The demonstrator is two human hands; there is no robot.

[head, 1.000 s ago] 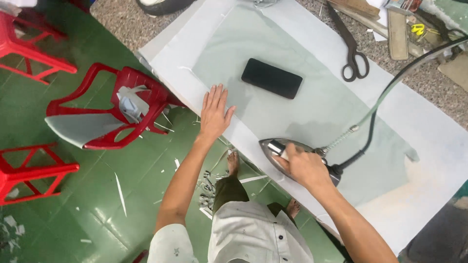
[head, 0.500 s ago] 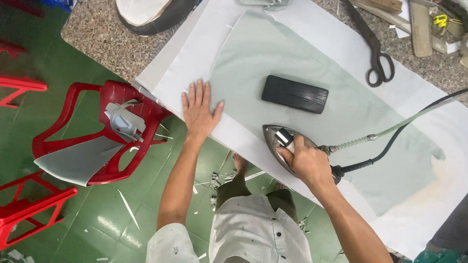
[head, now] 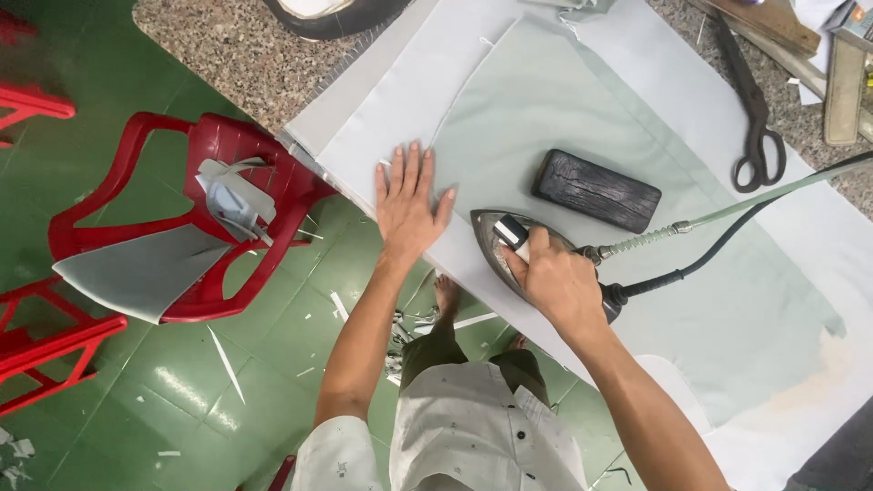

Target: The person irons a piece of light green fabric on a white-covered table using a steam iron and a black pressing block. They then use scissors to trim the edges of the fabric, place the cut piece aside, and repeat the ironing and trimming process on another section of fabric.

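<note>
My right hand point(head: 556, 282) grips the handle of a metal clothes iron point(head: 496, 238), whose pointed soleplate rests on the near edge of a pale green fabric piece point(head: 555, 118). My left hand point(head: 409, 202) lies flat, fingers spread, on the white cloth point(head: 400, 95) just left of the iron's tip. A black rectangular block point(head: 596, 190) sits on the green fabric right behind the iron. The iron's black cord and pale hose point(head: 727, 238) trail off to the right.
Large dark scissors point(head: 753, 114) lie on the speckled stone table point(head: 236, 55) at the far right, beside wooden strips point(head: 841, 77). A red plastic chair point(head: 182, 214) holding grey fabric pieces stands on the green floor at left. Scraps litter the floor by my bare feet.
The iron has slid left along the fabric's near edge toward my left hand. My left hand stays flat on the cloth, shifting slightly. The view has moved.
</note>
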